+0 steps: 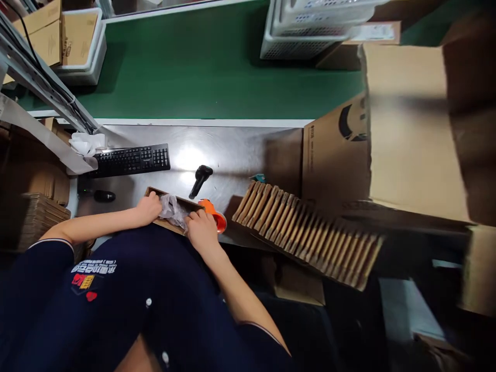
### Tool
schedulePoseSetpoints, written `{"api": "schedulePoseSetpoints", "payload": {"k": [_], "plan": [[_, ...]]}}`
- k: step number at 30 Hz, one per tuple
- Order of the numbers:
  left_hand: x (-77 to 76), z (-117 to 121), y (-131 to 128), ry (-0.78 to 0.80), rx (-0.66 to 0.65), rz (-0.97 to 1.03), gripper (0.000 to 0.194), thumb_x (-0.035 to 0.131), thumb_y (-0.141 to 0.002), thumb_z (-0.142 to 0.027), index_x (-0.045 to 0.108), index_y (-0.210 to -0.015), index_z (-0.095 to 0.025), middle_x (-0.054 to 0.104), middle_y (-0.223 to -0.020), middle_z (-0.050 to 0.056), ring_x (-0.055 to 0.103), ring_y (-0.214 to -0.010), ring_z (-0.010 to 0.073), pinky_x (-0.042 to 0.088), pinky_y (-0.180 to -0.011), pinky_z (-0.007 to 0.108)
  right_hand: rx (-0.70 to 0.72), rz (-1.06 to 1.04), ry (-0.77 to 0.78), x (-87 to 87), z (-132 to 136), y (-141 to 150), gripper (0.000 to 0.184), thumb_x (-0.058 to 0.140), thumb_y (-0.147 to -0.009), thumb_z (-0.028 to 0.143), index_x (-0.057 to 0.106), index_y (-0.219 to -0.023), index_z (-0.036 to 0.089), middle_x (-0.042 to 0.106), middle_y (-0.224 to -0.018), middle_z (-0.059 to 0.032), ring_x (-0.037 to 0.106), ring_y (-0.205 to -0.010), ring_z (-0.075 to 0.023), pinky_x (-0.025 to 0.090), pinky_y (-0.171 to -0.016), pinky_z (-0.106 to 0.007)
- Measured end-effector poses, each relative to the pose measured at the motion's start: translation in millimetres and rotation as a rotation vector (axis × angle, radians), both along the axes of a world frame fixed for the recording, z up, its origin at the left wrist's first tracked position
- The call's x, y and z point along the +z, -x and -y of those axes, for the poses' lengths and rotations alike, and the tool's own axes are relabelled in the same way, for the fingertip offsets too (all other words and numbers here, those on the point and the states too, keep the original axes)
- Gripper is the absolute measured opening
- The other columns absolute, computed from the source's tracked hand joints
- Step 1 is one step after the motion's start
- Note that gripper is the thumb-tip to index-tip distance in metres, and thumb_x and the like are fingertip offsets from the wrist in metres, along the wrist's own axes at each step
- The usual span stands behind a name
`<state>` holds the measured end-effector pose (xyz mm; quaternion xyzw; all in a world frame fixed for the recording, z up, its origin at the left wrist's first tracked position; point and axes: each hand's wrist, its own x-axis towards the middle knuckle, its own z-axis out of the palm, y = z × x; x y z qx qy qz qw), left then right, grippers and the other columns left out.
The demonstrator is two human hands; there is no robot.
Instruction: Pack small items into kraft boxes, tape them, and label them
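A small flat cardboard box (170,223) lies at the near edge of the grey worktable (232,150), with a clear plastic bag (172,209) inside it. My left hand (148,209) curls over the box's left end. Over the box's right end sits my right hand (201,230), fingers closed on the edge beside the bag. An orange tape dispenser (217,217) sits just right of that hand.
A black handheld scanner (200,178) and a black keyboard (132,160) lie on the table. A fanned row of folded cartons (310,230) leans to the right, below a large open cardboard box (406,129). A green conveyor belt (201,67) carries white crates (306,26).
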<state>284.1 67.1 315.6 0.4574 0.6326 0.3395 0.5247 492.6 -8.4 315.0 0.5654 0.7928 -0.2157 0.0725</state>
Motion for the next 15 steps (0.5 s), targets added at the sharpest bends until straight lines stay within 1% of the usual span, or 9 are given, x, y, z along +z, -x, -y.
{"api": "schedulePoseSetpoints", "payload": {"k": [2,4,6,7,8,11,13,14,15], "plan": [[14.7,0.5,12.1,-0.021,-0.185,-0.122,0.055,0.104,-0.055,-0.032,0.049,-0.057,-0.026,0.05,-0.067,0.005,0.062,-0.106,0.0389,0.051,-0.109,0.05,0.019,-0.017,0.025,1.8,-10.6,6.2,0.034,0.051,-0.1,0.008,0.084,-0.101,0.016,0.079,-0.106,-0.0179,0.061,-0.111,-0.0339,0.045,-0.094,-0.047],[30.5,-3.2,23.9,-0.097,-0.405,-0.309,0.051,0.105,-0.054,-0.039,0.059,-0.072,-0.024,0.058,-0.087,0.009,0.06,-0.114,0.0389,0.05,-0.11,0.048,0.031,-0.05,0.046,3.1,-22.8,12.8,0.033,0.053,-0.099,0.007,0.085,-0.101,0.015,0.079,-0.109,-0.0197,0.059,-0.114,-0.0353,0.043,-0.097,-0.048],[40.2,-7.9,32.7,-0.177,-0.581,-0.445,0.053,0.1,-0.061,-0.049,0.065,-0.094,-0.025,0.06,-0.106,0.01,0.059,-0.116,0.0363,0.051,-0.107,0.043,0.052,-0.065,0.063,5.0,-33.8,19.8,0.033,0.054,-0.098,0.007,0.086,-0.1,0.016,0.08,-0.108,-0.0206,0.058,-0.116,-0.037,0.042,-0.099,-0.049],[41.3,-9.9,36.2,-0.19,-0.638,-0.461,0.052,0.097,-0.066,-0.052,0.066,-0.1,-0.026,0.06,-0.11,0.01,0.06,-0.115,0.0343,0.051,-0.105,0.04,0.067,-0.056,0.067,6.7,-38.1,23.0,0.033,0.054,-0.098,0.007,0.086,-0.1,0.016,0.08,-0.106,-0.0211,0.058,-0.117,-0.0379,0.041,-0.1,-0.049],[39.9,-11.4,39.5,-0.183,-0.699,-0.457,0.047,0.092,-0.072,-0.055,0.067,-0.1,-0.027,0.061,-0.108,0.009,0.062,-0.111,0.0322,0.052,-0.102,0.038,0.083,-0.037,0.063,8.9,-41.3,25.7,0.034,0.053,-0.098,0.007,0.086,-0.102,0.015,0.08,-0.105,-0.0217,0.058,-0.118,-0.0387,0.041,-0.101,-0.05],[24.7,-14.2,51.7,-0.135,-0.873,-0.443,0.031,0.079,-0.083,-0.055,0.067,-0.08,-0.026,0.065,-0.088,0.008,0.063,-0.095,0.0278,0.051,-0.096,0.034,0.127,-0.011,0.007,17.4,-44.7,29.5,0.035,0.054,-0.097,0.009,0.079,-0.123,0.011,0.078,-0.112,-0.023,0.058,-0.122,-0.0395,0.042,-0.102,-0.05],[12.1,-15.9,61.3,-0.141,-0.916,-0.44,0.034,0.075,-0.083,-0.054,0.064,-0.068,-0.026,0.065,-0.076,0.008,0.063,-0.089,0.0272,0.049,-0.096,0.035,0.156,-0.082,-0.007,19.6,-45.4,30.5,0.04,0.061,-0.097,0.016,0.072,-0.135,0.013,0.076,-0.122,-0.0216,0.062,-0.12,-0.038,0.045,-0.1,-0.048],[6.5,-17.2,65.4,-0.144,-0.908,-0.422,0.035,0.076,-0.081,-0.052,0.062,-0.062,-0.027,0.065,-0.071,0.008,0.063,-0.087,0.0272,0.049,-0.097,0.036,0.166,-0.148,0.02,17.9,-46.5,32.0,0.038,0.064,-0.098,0.022,0.073,-0.134,0.015,0.076,-0.124,-0.0198,0.065,-0.116,-0.0359,0.047,-0.097,-0.046],[1.5,-18.7,68.3,-0.133,-0.883,-0.388,0.038,0.079,-0.078,-0.05,0.06,-0.056,-0.027,0.064,-0.066,0.008,0.063,-0.085,0.0271,0.048,-0.098,0.037,0.16,-0.229,0.073,13.8,-48.5,34.6,0.032,0.067,-0.098,0.026,0.076,-0.127,0.018,0.077,-0.122,-0.0172,0.068,-0.108,-0.0325,0.049,-0.093,-0.043]]}}
